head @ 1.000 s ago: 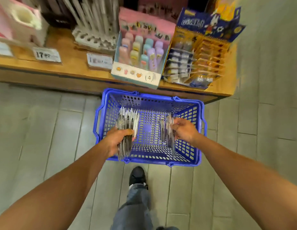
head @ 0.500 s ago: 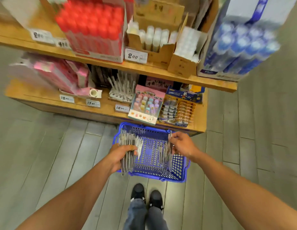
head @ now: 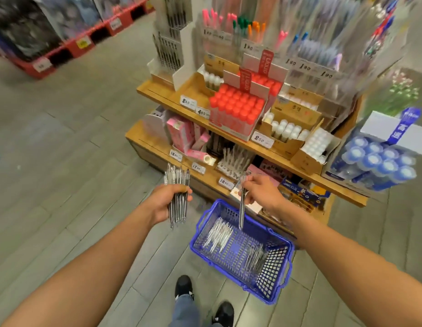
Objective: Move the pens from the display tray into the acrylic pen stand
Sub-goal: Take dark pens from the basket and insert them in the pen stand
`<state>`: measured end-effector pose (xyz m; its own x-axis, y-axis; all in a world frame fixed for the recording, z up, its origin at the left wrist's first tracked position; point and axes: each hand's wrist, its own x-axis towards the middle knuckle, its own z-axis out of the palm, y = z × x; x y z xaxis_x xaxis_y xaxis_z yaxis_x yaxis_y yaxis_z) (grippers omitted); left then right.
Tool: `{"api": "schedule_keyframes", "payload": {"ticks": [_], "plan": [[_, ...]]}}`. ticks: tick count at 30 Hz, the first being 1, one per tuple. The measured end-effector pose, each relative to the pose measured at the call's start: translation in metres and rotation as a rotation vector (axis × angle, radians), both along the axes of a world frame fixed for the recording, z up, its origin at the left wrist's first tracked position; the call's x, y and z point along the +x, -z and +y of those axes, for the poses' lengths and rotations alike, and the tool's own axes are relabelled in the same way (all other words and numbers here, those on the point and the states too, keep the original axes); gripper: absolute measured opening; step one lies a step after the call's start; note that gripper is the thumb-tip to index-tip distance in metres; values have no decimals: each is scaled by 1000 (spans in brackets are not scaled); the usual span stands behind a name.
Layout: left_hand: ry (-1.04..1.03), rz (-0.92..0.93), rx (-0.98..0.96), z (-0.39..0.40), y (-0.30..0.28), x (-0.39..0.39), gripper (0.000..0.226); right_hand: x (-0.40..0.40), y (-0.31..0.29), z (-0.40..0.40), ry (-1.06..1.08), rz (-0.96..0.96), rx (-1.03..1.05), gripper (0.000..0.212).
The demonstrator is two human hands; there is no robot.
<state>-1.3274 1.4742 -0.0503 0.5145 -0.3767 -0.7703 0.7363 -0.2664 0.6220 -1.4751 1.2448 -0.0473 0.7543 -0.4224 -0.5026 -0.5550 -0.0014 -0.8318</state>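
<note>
Far left I've got red floor racks (head: pixel 63 47) with yellow tags, too blurred to read. Coming across, my left hand (head: pixel 166 204) is curled tight round a bundle of clear pens (head: pixel 177 194), held upright over the grey plank floor, tips pointing down, ends fanning out above the fist. Below, my two black shoes (head: pixel 184 285) on the planks.

Centre now: my right hand (head: pixel 264 193) pinches a single pen (head: pixel 242 201) between thumb and fingers, hanging vertical, its tip just above the blue basket (head: pixel 279 296). In the basket lie two loose heaps of pens (head: pixel 218 233), one toward the left wall, one toward the right, apart from each other.

Behind the hands, the wooden shelves (head: pixel 162 96). Price tags read 2.80 and 4.80 on the upper edge, 2.00 further right, 17.90 and 12.90 below. A box of red-capped tubes (head: pixel 237 107) carries a red tab reading LIQUID. At top, upright pen racks (head: pixel 247 27) with pink, green and orange caps, tags reading 1.80. Far right, blue-capped bottles (head: pixel 380 161); their label's writing I cannot make out.
</note>
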Motion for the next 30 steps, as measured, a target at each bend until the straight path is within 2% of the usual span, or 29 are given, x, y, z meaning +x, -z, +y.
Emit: {"api": "schedule_keyframes", "payload": {"ticks": [5,13,19,24,30], "plan": [[-141,-33,-73,38,-52,49,16,72,-63,24,-121,-76,-55,14],[-183,-85,-220,99,-103,174,14,208,-132,73,-200,-183,-141,17],[-65,-50,-255,106,-135,273,7,304,-150,100,-138,-197,-168,14],[33,-78,-280,91,-149,345,31,364,-159,85,-55,-206,-119,13],[76,-15,-299,43,-137,412,37,421,-153,40,35,-228,-112,17]]}}
